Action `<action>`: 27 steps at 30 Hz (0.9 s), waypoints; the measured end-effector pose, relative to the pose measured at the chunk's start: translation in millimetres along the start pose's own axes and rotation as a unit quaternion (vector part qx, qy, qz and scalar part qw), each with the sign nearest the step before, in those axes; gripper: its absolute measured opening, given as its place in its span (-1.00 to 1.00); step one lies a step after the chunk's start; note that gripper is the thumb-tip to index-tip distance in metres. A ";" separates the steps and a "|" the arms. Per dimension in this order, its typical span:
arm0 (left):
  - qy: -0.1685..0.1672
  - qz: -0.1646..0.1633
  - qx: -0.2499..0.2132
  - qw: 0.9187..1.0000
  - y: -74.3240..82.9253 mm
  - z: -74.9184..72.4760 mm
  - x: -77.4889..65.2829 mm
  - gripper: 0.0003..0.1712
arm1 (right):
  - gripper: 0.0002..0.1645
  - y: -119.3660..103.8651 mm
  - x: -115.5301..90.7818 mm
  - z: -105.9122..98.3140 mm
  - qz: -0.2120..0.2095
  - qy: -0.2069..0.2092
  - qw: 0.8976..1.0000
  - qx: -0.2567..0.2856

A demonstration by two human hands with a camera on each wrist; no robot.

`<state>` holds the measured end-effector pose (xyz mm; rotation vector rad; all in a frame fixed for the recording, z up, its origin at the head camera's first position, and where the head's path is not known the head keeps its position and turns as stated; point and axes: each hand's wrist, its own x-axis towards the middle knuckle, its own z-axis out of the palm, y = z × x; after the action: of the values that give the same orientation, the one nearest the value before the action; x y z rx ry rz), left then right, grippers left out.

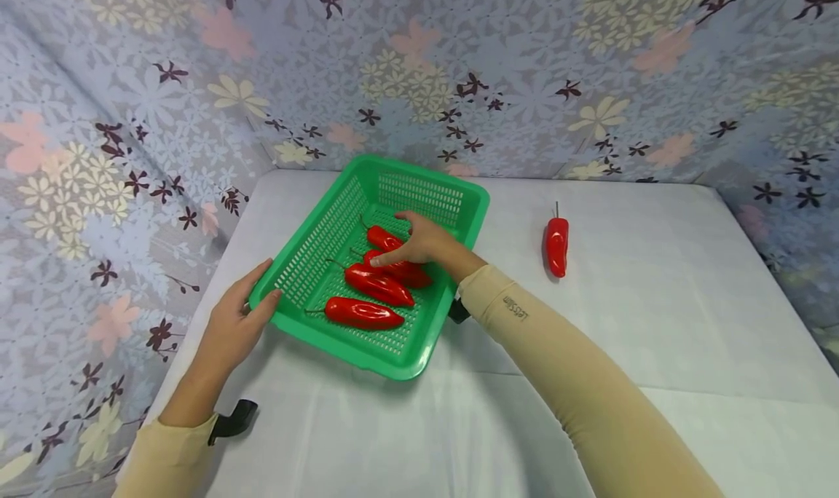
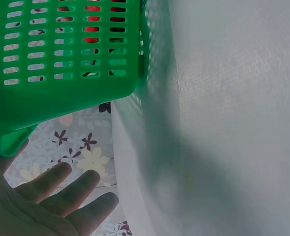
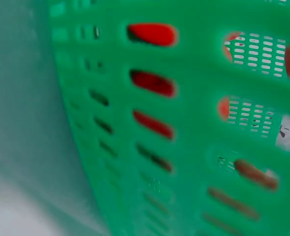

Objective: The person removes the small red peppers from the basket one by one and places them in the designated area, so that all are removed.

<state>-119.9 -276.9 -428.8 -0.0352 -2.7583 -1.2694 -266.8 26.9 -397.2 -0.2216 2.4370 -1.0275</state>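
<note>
A green plastic basket (image 1: 306, 330) with slotted walls stands on the table, tilted to the front. Several red peppers with thin stems lie inside it; the nearest pepper (image 1: 363, 314) is apart from the others. My left hand (image 1: 232, 323) holds the basket's left corner rim between thumb and index finger, while its other fingers (image 2: 68, 189) are spread beside the wall. Inside the basket, my right hand (image 1: 422, 243) is over the back peppers, thumb and index finger spread wide and apart. Its remaining fingers are hidden. One more red pepper (image 1: 557, 247) lies on the table to the right.
A white cloth (image 1: 655, 301) covers the table. Flowered fabric (image 1: 419, 68) hangs behind and at the sides. Black wrist mounts show at the left wrist (image 1: 234, 419) and beneath the right wrist. The basket wall fills most of the right wrist view.
</note>
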 end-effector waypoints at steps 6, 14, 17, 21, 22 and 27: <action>0.002 0.003 0.001 1.000 0.0 0.1 0.5 -0.30 | 0.35 2.0 5.1 2.1 0.013 -0.017 1.000 -0.022; 0.004 0.003 0.008 1.000 -1.3 0.6 1.1 -0.30 | 0.32 2.2 8.1 3.2 0.029 -0.018 0.999 -0.023; 0.005 0.004 0.007 1.000 -1.2 1.2 1.1 -0.31 | 0.32 2.7 7.6 3.0 0.035 -0.023 0.999 -0.008; 0.006 0.004 0.009 1.000 -0.7 1.3 1.3 -0.31 | 0.29 2.3 7.2 2.2 0.046 -0.028 0.998 0.041; 0.006 0.004 0.010 1.000 -0.5 1.3 1.2 -0.31 | 0.27 2.2 7.4 1.9 0.046 -0.026 0.997 0.052; 0.006 0.002 0.011 1.000 -0.1 0.8 1.0 -0.30 | 0.11 2.9 12.3 0.9 0.044 0.006 0.997 0.065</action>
<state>-120.9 -276.3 -429.3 -0.0323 -2.7602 -1.2327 -276.9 24.4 -404.3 -0.0647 2.3572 -1.1452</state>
